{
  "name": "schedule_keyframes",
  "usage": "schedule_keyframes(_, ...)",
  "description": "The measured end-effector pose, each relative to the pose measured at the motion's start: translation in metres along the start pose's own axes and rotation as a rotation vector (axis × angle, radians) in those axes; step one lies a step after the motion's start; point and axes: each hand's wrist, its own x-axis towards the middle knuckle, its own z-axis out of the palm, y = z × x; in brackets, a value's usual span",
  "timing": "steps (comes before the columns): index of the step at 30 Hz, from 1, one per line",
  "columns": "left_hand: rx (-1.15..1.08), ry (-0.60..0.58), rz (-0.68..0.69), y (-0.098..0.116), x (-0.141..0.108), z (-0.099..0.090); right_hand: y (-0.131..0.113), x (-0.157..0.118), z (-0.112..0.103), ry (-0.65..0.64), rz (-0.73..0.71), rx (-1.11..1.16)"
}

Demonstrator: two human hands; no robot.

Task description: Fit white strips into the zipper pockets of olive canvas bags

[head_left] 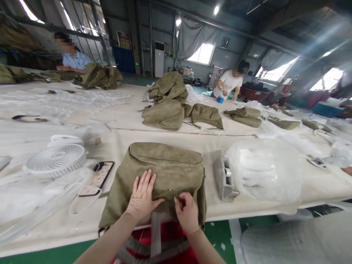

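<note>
An olive-green canvas bag (170, 165) lies in front of me at the near edge of the table, its rounded flap toward the far side. My left hand (143, 198) rests flat on the fabric, fingers stretched out and thumb pointing right. Close to the bag's near edge, my right hand (187, 212) has its fingers curled and thumb and forefinger pinched together. Whatever they may hold is too small to make out. A tiny pale speck shows on the canvas between the two hands.
Left of the bag are a phone (100, 178) and a white fan (57, 159). A tape dispenser (225, 179) and a clear plastic bag (264, 172) stand right. More olive bags (163, 113) lie across the table, where a person in white (229, 82) works. Another person (74, 60) sits far left.
</note>
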Motion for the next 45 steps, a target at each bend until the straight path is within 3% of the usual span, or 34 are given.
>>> schedule_keyframes(3, 0.013, -0.039, -0.059, -0.009, -0.014, -0.002, -0.017, 0.01, 0.004, 0.148, -0.262, -0.189)
schedule_keyframes(6, -0.005, -0.062, -0.081, -0.007, -0.014, 0.0, -0.026, 0.023, 0.015, 0.164, -0.36, -0.288)
schedule_keyframes(13, -0.045, -0.099, -0.103, -0.004, -0.013, -0.002, -0.021, 0.028, 0.032, 0.147, -0.363, -0.354)
schedule_keyframes(28, -0.09, -0.13, -0.11, -0.001, -0.013, -0.003, -0.022, 0.031, 0.039, 0.124, -0.315, -0.381)
schedule_keyframes(31, -0.142, -0.147, -0.067, -0.008, -0.011, -0.015, -0.022, 0.034, 0.039, 0.126, -0.317, -0.414)
schedule_keyframes(34, -0.281, -0.194, -0.014, -0.034, -0.013, -0.042, -0.012, 0.042, 0.032, 0.118, -0.343, -0.438)
schedule_keyframes(36, -0.371, -0.171, -0.113, -0.059, -0.022, -0.066, -0.001, 0.051, 0.022, 0.109, -0.354, -0.416)
schedule_keyframes(40, -0.315, 0.035, -0.572, -0.104, -0.057, -0.104, 0.012, 0.067, -0.001, 0.037, -0.373, -0.283)
schedule_keyframes(43, -0.328, 0.045, -0.799, -0.112, -0.085, -0.111, 0.009, 0.063, -0.018, 0.012, -0.413, -0.226)
schedule_keyframes(45, -0.398, 0.013, -0.84, -0.107, -0.1, -0.106, 0.007, 0.051, -0.03, 0.076, -0.412, -0.271)
